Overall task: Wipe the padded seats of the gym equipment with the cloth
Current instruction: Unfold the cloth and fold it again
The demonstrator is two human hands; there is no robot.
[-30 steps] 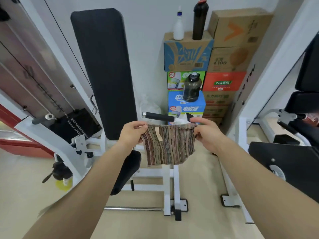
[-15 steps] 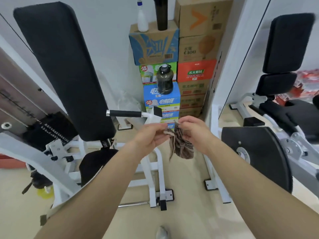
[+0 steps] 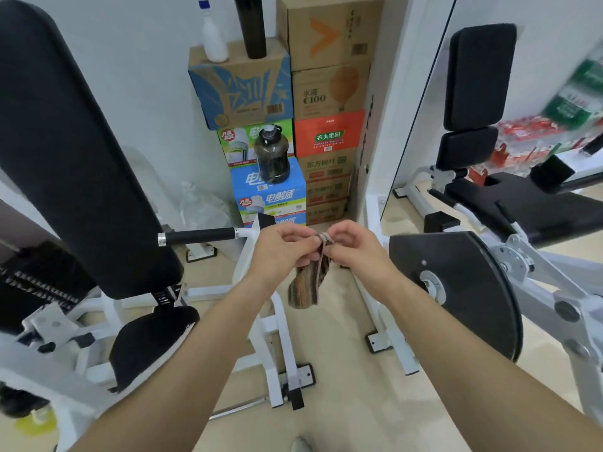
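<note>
The left hand (image 3: pixel 277 252) and right hand (image 3: pixel 355 252) are meeting in mid-air, each pinching the top of the striped cloth (image 3: pixel 308 282) with curled fingers (image 3: pixel 295 238). The bunched cloth is hanging between them and touching no pad, so wiping is, by my judgement, not yet happening. The small black seat (image 3: pixel 146 344) and tall backrest (image 3: pixel 75 151) at left are waiting nearby. Farther right, the second machine's seat (image 3: pixel 535 210) and back pad (image 3: pixel 476 76) are waiting too, and whether any is already clean is not showing.
</note>
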